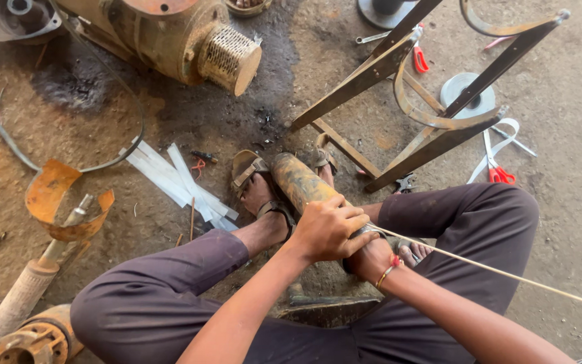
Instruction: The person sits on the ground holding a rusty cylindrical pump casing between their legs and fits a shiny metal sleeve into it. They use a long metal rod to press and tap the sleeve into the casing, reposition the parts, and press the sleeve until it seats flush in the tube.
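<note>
**Both hands on a rusty cylinder**

Fingers (pixel 345 219) of the left hand (pixel 328 229) curl shut over the cylinder (pixel 299 183), which lies between the sandalled feet. The right hand (pixel 372 256) grips its near end beneath; a thin rod (pixel 506 273) runs off rightward.

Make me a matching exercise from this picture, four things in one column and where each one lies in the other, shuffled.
1. rusty cylinder
2. red-handled scissors
3. white strips
4. perforated metal cap

A. top, on the big rusty machine
B. floor, left of the sandalled feet
C. under the left hand, between the feet
D. floor, right of the metal frame

Pairs: 1-C, 2-D, 3-B, 4-A
</note>
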A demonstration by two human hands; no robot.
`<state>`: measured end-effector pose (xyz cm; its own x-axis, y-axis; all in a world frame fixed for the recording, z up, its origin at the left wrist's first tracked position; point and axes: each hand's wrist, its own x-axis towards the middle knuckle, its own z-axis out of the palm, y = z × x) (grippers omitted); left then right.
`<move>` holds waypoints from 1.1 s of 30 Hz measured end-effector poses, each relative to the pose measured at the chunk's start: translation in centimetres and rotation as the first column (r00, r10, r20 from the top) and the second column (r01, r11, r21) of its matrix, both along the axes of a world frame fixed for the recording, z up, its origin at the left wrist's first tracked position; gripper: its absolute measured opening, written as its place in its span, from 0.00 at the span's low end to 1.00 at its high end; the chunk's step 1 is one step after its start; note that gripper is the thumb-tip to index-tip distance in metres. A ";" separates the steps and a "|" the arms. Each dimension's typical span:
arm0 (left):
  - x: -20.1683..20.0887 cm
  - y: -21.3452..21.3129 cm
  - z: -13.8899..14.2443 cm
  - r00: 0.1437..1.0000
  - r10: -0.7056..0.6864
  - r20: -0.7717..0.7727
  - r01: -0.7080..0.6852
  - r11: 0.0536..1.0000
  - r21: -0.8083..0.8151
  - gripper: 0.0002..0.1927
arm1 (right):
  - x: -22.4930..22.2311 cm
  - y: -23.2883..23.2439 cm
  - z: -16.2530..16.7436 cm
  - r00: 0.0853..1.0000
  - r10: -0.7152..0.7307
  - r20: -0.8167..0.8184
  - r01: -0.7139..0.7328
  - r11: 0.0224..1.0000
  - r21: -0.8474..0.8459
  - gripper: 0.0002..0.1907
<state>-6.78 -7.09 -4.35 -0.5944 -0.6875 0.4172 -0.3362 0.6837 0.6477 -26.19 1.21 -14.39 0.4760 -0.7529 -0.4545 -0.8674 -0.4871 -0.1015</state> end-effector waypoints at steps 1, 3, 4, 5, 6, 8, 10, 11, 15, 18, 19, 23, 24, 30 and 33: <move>0.1 0.0 0.0 1.000 -0.001 -0.003 0.001 1.000 0.006 0.15 | 0.0 -0.1 0.1 1.000 0.007 -0.001 -0.007 0.998 0.063 0.09; 0.1 0.2 0.1 1.000 0.005 -0.018 -0.005 1.000 0.000 0.15 | 0.0 0.0 0.7 0.998 0.062 0.024 -0.062 0.998 -0.003 0.09; 0.2 0.3 0.1 0.999 0.017 -0.028 -0.017 1.000 -0.007 0.16 | 0.1 0.3 1.1 0.992 0.118 0.047 -0.112 0.986 -0.127 0.09; 0.2 0.4 0.2 0.999 0.030 -0.036 -0.030 1.000 -0.010 0.16 | 0.2 0.6 1.5 0.982 0.178 0.065 -0.157 0.956 -0.247 0.09; 0.2 0.6 0.3 0.999 0.030 -0.034 -0.031 0.999 -0.011 0.16 | 0.2 0.8 1.9 0.980 0.174 0.097 -0.146 0.960 -0.240 0.09; 0.4 0.7 0.3 0.999 0.030 -0.033 -0.031 0.999 -0.018 0.17 | 0.3 1.2 2.8 0.974 0.164 0.159 -0.125 0.966 -0.227 0.09; 0.5 0.7 0.4 0.999 0.025 -0.026 -0.025 1.000 -0.004 0.18 | 0.5 1.2 3.4 0.996 0.038 0.076 -0.035 0.998 -0.043 0.08; 0.5 0.7 0.3 0.999 0.022 -0.024 -0.022 1.000 0.007 0.18 | 0.6 1.2 3.5 1.000 -0.020 0.024 0.018 0.999 0.050 0.08; 0.5 0.4 0.2 1.000 0.017 -0.012 -0.016 1.000 0.004 0.18 | 1.1 0.6 3.6 0.983 0.075 0.168 -0.038 0.977 -0.212 0.09; 0.4 0.4 0.2 1.000 0.018 -0.018 -0.018 1.000 0.004 0.17 | 1.6 0.2 3.2 0.992 0.006 0.124 0.023 0.973 -0.230 0.09; 0.3 0.4 0.2 1.000 0.021 -0.018 -0.021 1.000 -0.003 0.17 | 1.7 0.1 3.1 0.992 -0.076 0.104 0.093 0.981 -0.171 0.09; 0.5 0.4 0.2 1.000 0.009 0.010 -0.009 1.000 -0.001 0.16 | 2.0 0.2 3.1 0.989 -0.057 0.139 0.090 0.967 -0.239 0.09; 0.5 0.5 0.2 1.000 0.012 0.010 -0.012 1.000 0.000 0.17 | 2.2 0.2 3.1 0.984 -0.086 0.153 0.122 0.962 -0.244 0.10; 0.9 0.8 0.1 1.000 0.022 0.004 -0.021 1.000 -0.015 0.18 | 2.9 0.3 4.0 0.972 -0.146 0.182 0.191 0.946 -0.261 0.09; 1.0 1.0 0.1 1.000 0.026 0.013 -0.026 1.000 -0.009 0.18 | 3.1 0.5 4.4 0.976 -0.144 0.165 0.185 0.946 -0.267 0.08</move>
<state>-5.74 -6.11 -4.21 -0.5816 -0.6992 0.4157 -0.3626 0.6803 0.6369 -23.13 1.67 -9.96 0.3785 -0.9130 -0.1521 -0.9245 -0.3651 -0.1094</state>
